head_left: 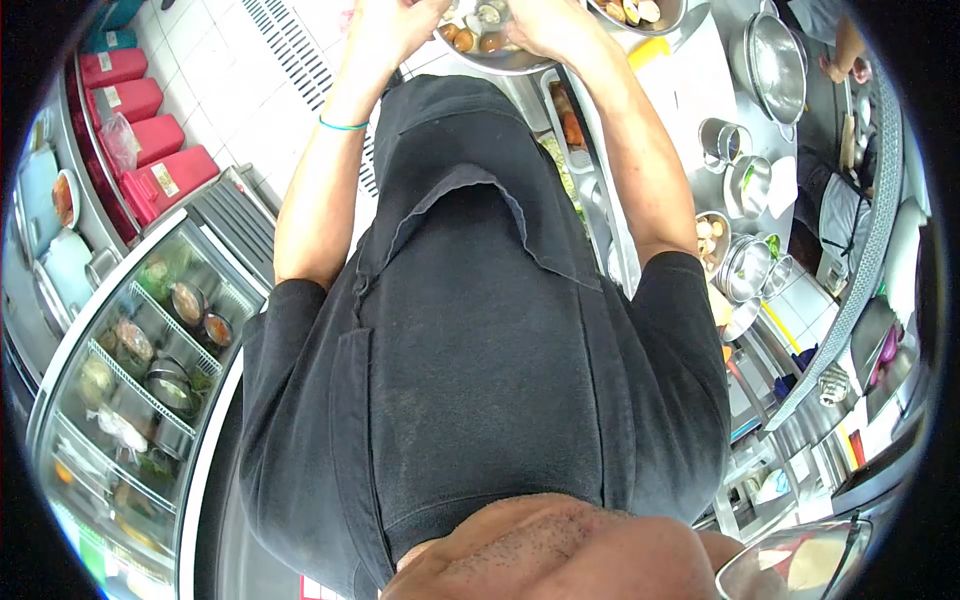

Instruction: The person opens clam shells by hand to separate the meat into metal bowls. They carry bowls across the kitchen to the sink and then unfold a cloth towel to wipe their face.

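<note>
A metal bowl (pixel 500 66) at the top edge holds brown, round pieces and pale pieces that look like cut mushrooms. At its left rim is my left hand (pixel 405 28), with the fingers curled and partly cut off by the frame. My right hand (pixel 548 28) reaches over the bowl's right side, its fingers bent toward the pieces. What either hand pinches is too small or out of frame. A second metal bowl (pixel 660 22) with similar brown and pale pieces stands just right of my right hand.
White worktop (pixel 690 90) on the right carries stacked colanders (pixel 775 75), metal pots (pixel 722 142) and a bowl of pale round pieces (pixel 711 238). Red bins (pixel 168 182) and a glass-topped fridge (pixel 140 370) stand left. Another person's hand (pixel 845 65) shows at upper right.
</note>
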Demonstrator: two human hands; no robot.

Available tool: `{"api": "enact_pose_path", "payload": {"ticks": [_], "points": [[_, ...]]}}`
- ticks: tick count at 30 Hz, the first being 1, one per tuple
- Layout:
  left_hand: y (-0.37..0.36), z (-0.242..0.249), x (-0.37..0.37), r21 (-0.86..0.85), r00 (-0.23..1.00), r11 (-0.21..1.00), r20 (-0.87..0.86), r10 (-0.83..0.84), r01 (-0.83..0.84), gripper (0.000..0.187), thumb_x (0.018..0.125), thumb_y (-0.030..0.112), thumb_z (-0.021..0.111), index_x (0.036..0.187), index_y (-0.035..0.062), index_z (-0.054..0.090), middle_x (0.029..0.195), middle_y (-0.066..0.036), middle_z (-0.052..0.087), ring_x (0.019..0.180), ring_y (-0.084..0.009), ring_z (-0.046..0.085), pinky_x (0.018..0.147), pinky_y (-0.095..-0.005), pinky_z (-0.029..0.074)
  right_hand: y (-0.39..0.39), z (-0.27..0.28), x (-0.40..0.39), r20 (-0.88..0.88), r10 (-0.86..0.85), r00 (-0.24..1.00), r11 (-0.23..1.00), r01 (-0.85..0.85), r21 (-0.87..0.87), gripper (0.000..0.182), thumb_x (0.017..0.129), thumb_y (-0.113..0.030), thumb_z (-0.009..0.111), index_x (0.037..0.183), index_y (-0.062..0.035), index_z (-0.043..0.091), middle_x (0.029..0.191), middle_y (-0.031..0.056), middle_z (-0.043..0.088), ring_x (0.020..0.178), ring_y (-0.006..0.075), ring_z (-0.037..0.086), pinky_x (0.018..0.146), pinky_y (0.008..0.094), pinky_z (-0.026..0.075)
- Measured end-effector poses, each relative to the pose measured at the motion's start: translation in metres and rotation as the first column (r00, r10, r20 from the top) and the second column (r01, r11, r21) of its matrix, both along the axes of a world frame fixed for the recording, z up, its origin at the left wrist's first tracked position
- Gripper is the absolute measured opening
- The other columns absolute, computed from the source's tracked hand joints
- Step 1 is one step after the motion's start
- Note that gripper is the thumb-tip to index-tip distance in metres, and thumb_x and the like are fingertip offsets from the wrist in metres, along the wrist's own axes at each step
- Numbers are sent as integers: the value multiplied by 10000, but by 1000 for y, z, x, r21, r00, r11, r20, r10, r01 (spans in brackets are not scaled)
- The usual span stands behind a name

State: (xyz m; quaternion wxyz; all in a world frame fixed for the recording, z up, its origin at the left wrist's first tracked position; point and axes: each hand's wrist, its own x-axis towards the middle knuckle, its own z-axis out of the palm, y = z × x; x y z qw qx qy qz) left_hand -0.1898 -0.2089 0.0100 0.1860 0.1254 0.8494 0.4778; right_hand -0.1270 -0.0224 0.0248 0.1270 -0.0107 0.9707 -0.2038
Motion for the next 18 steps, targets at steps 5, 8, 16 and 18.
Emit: {"api": "enact_pose_path", "payload": {"ticks": [5,8,16,18], "points": [[-5,-8,0,-29,995,1000,-100,4,-7,198,802,167,638,723,-12,667,554,-82,594,520,-144,557,518,-347,454,-18,-26,-5,16,21,1000,994,-19,-109,307,820,-214,669,956,61,668,908,277,681,925,430,661,819,489,516],[-8,-7,5,-12,999,1000,-47,21,-22,182,796,140,625,718,-18,667,559,-87,599,531,-145,564,525,-348,457,-25,-31,-10,132,28,991,987,-7,-160,379,837,-239,654,1061,66,631,976,288,677,968,433,658,841,483,516],[-23,-43,2,25,998,998,-35,-56,57,194,814,185,648,774,0,693,630,-27,641,555,-84,571,556,-249,467,-40,-54,-29,198,11,980,919,68,-388,485,851,-223,629,1239,54,541,1085,311,660,1017,419,659,867,451,522],[-24,-48,4,140,1000,990,17,-20,17,188,812,177,644,780,0,698,632,-22,643,559,-73,568,550,-243,460,-32,-62,-36,313,61,948,814,135,-565,457,853,-215,631,1227,37,555,1075,302,667,1001,399,668,860,438,524]]}}
